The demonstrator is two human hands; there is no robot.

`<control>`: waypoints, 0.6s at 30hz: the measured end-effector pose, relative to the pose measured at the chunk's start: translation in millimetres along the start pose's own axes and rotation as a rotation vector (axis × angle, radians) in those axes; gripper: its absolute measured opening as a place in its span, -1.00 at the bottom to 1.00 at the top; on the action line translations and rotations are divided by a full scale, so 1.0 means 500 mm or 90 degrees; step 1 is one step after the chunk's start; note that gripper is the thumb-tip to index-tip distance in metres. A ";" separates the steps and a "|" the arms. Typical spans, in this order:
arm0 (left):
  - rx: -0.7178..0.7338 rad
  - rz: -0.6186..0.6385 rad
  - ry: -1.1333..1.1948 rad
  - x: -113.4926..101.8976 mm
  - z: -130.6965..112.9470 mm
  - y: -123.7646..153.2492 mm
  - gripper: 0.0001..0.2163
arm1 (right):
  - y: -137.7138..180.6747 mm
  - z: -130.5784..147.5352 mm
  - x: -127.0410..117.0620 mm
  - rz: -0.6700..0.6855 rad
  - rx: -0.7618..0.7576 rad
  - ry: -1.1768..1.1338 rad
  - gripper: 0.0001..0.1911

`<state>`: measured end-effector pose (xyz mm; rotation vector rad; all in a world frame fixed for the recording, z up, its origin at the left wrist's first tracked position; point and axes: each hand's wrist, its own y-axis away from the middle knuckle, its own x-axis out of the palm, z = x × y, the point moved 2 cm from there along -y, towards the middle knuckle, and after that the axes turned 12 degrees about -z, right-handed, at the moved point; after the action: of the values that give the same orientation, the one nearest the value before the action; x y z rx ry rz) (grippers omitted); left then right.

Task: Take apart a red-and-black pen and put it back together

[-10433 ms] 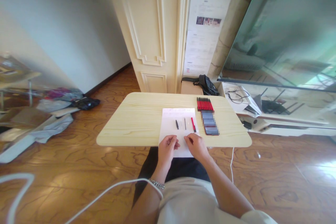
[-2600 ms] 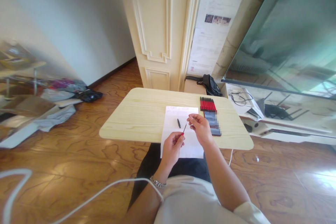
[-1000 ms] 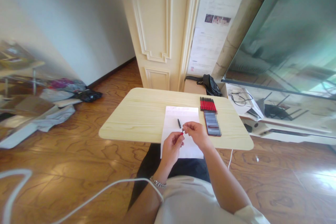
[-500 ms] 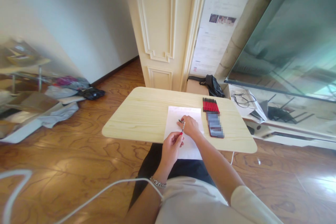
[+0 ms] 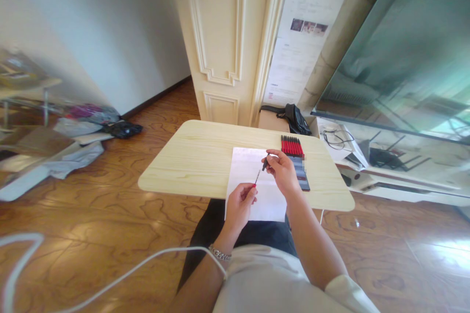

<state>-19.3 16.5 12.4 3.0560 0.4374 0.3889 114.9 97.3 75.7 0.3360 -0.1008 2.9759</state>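
Observation:
My left hand [image 5: 240,202] grips a thin red pen body [image 5: 256,178] with a slim refill tip sticking out, held just above a white sheet of paper [image 5: 249,176] on a light wooden table [image 5: 191,156]. My right hand [image 5: 284,171] pinches a small black pen tip piece [image 5: 265,162] close to the end of the refill. A row of several red and black pens [image 5: 291,146] lies beyond my right hand, next to a dark flat phone-like object [image 5: 303,176].
A black bag [image 5: 292,116] sits on the floor behind the table by a cream panelled pillar [image 5: 227,39]. A low white shelf with cables and a router [image 5: 382,156] stands at the right. Clothes and clutter [image 5: 73,132] lie on the wood floor at the left.
My right hand picked the black tip piece up off the paper and raised it toward the refill end. The left hand kept holding the red pen body.

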 end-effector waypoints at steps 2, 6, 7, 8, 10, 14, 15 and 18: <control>0.005 0.005 -0.004 0.002 -0.001 0.002 -0.71 | 0.004 0.008 0.000 -0.020 -0.007 -0.008 -0.64; 0.016 0.006 -0.010 0.002 -0.004 0.003 -0.72 | 0.002 0.004 0.003 -0.029 -0.011 -0.021 -0.65; 0.016 0.006 -0.011 0.002 -0.004 0.003 -0.72 | 0.001 0.002 0.003 -0.029 -0.011 -0.022 -0.66; 0.016 0.006 -0.012 0.002 -0.004 0.003 -0.72 | 0.002 0.001 0.004 -0.031 -0.011 -0.021 -0.65; 0.019 0.004 -0.014 0.002 -0.004 0.003 -0.72 | 0.003 0.000 0.004 -0.038 -0.011 -0.014 -0.65; 0.033 0.006 -0.020 0.002 0.001 0.003 -0.73 | 0.007 -0.002 0.003 -0.033 -0.013 -0.002 -0.65; 0.034 0.006 -0.020 0.002 0.002 0.004 -0.74 | 0.007 -0.003 0.003 -0.030 -0.015 -0.001 -0.65; 0.024 0.006 -0.021 0.002 0.003 0.004 -0.73 | 0.007 -0.007 0.000 -0.027 -0.016 0.001 -0.65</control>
<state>-17.8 14.9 11.4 3.0976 0.4340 0.3347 113.5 94.4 72.5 0.3277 -0.1295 2.9299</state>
